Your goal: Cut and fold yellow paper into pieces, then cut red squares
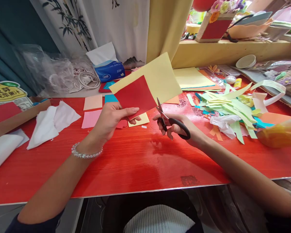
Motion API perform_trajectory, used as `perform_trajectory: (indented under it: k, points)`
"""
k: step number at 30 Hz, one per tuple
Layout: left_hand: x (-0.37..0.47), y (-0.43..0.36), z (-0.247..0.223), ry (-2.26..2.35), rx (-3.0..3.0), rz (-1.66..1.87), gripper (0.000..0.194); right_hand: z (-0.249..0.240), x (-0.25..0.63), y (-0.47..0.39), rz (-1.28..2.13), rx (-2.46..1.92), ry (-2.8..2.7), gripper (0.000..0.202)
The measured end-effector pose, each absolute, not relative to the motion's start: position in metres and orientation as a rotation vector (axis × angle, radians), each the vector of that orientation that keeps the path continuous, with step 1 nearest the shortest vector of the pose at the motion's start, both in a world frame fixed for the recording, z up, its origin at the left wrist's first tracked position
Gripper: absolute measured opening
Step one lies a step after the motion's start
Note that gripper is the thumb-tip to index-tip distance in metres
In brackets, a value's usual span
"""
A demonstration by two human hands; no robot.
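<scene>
My left hand [116, 118] pinches a red paper square [137, 95] laid over a larger yellow sheet [161, 76], thumb on top, both raised above the table. In my right hand [177, 124] are black-handled scissors [163, 115], with fingers through the loops and the blades pointing up. The blade tips are close to the right edge of the red square, in front of the yellow sheet; whether they touch the paper I cannot tell. Beneath the held sheets, a pink square [91, 119], a peach square [93, 102] and a small yellow square [141, 120] lie on the table.
The red table [135, 161] holds a heap of paper strips [229, 106] at right. White tissues [53, 121] and a cardboard box [38, 108] sit at left. At the back are a blue tissue pack [109, 70] and stacked yellow sheets [195, 77].
</scene>
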State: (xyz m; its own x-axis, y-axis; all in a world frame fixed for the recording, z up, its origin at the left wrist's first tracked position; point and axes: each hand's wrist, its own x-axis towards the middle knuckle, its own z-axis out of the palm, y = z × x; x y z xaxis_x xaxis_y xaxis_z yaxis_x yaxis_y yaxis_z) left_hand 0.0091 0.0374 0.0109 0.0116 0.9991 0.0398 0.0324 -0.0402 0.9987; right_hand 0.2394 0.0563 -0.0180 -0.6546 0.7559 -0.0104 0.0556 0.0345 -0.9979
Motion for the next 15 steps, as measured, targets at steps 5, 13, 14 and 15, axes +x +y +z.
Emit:
perform_trajectory:
  k: [5, 13, 14, 15]
  points:
    - [0.0125, 0.0344, 0.0129, 1.204, 1.283, 1.17, 0.009, -0.0159, 0.2378, 0.0528, 1.662, -0.848, -1.706, 0.059]
    - [0.0112, 0.034, 0.0137, 1.223, 1.322, 1.167, 0.011, -0.018, 0.2401, 0.0526, 1.642, -0.847, -1.711, 0.05]
    - [0.0115, 0.0339, 0.0138, 1.217, 1.319, 1.169, 0.011, -0.0183, 0.2401, 0.0527, 1.641, -0.848, -1.714, 0.049]
    - [0.0118, 0.0338, 0.0139, 1.211, 1.319, 1.172, 0.011, -0.0185, 0.2401, 0.0528, 1.64, -0.851, -1.717, 0.048]
